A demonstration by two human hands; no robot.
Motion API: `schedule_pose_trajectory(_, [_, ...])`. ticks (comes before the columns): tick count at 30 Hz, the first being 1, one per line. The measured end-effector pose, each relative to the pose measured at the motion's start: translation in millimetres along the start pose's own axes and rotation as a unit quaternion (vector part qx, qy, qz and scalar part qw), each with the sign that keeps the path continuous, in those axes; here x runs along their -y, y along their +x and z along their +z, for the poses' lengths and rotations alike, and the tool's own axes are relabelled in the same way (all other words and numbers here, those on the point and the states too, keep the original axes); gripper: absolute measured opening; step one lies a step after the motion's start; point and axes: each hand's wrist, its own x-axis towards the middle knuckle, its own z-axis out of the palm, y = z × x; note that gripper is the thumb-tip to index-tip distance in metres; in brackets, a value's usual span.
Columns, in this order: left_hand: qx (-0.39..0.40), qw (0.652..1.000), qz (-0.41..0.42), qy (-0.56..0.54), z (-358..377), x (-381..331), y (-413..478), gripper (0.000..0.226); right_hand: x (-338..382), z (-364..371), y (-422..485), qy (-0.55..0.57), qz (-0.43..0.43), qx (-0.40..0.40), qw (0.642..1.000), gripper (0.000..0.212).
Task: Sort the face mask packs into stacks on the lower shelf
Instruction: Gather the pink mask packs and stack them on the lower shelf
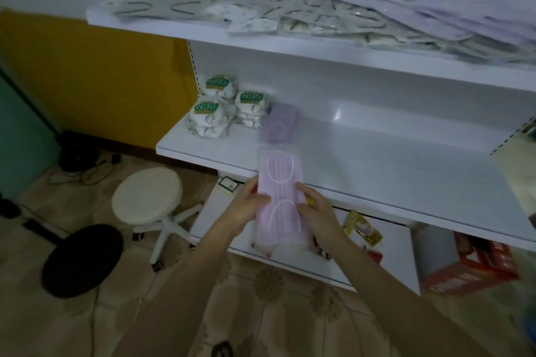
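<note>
The left hand [246, 207] and right hand [317, 207] grip the long pink plastic-wrapped mask pack [280, 197] over the front edge of the white lower shelf [391, 159]; I'd square it onto the lilac pack stack [280, 123] at twelve o'clock

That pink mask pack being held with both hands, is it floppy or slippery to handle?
Probably floppy: the pink mask pack is long and thin, and the left hand and right hand both hold its sides. Likely light, being soft masks. Its clear wrapper may slide easily on the smooth lower shelf.
</note>
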Motion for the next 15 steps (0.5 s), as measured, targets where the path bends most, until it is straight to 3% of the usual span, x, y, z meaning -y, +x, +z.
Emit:
schedule_pose_trajectory(5, [0.007, 0.995, -0.09, 0.037, -37, -8, 42, 0.039, -4, 39, 40, 0.029, 0.005, -0.08, 0.996, 0.047])
schedule_pose_trajectory(7, [0.037, 0.987, -0.121, 0.1, -53, -6, 59, 0.038, -6, 49, 56, 0.023, 0.006, -0.116, 0.993, 0.047])
schedule_pose_trajectory(10, [0.074, 0.978, -0.097, 0.167, -68, -3, 85, 0.046, -9, 57, 80, 0.014, 0.014, -0.15, 0.989, 0.046])
schedule_pose_trajectory(15, [0.05, 0.978, -0.055, 0.193, -75, -6, 137, 0.054, -2, 62, 127, 0.01, 0.022, -0.159, 0.987, 0.044])
